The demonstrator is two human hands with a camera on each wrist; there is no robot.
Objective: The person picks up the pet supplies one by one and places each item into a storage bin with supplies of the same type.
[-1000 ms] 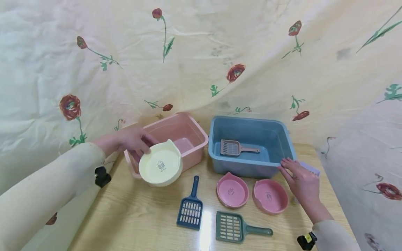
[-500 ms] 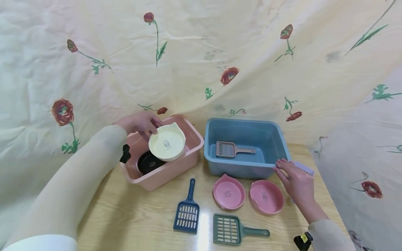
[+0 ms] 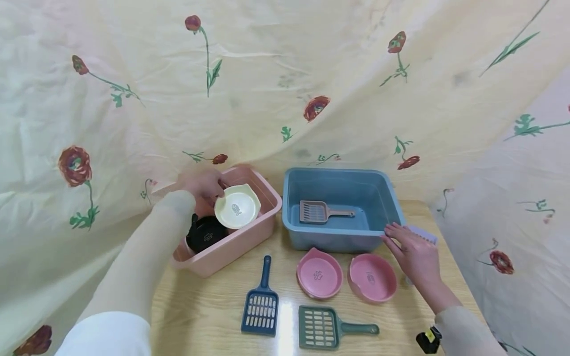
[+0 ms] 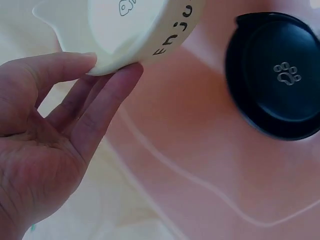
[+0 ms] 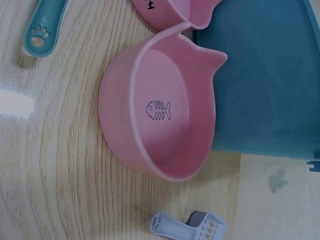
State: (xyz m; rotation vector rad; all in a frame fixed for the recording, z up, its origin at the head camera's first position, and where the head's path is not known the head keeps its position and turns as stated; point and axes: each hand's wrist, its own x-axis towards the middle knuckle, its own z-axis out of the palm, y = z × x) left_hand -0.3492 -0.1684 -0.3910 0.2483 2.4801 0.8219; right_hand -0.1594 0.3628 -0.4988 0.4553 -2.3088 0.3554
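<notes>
Left hand (image 4: 45, 150) pinched the cream bowl (image 3: 237, 208) between thumb and fingers — bowl just beyond the fingertips, over the pink tub (image 3: 227, 253). It seemed stiff, slick, breakable — safest gripped deeper past the rim.

Wood-grain table (image 3: 213, 316), cloth (image 3: 254, 74) printed with red flowers behind it.
Pink paw-print bowl (image 3: 319, 274) on the table, pink fishbone bowl (image 3: 373, 279) just beside it to the right. Dark blue slotted scoop (image 3: 261, 291) left of both, handle pointing away. Green slotted scoop (image 3: 339, 328) nearer the camera, handle right. Lavender scoop (image 5: 175, 229) far right, partly hidden.
</notes>
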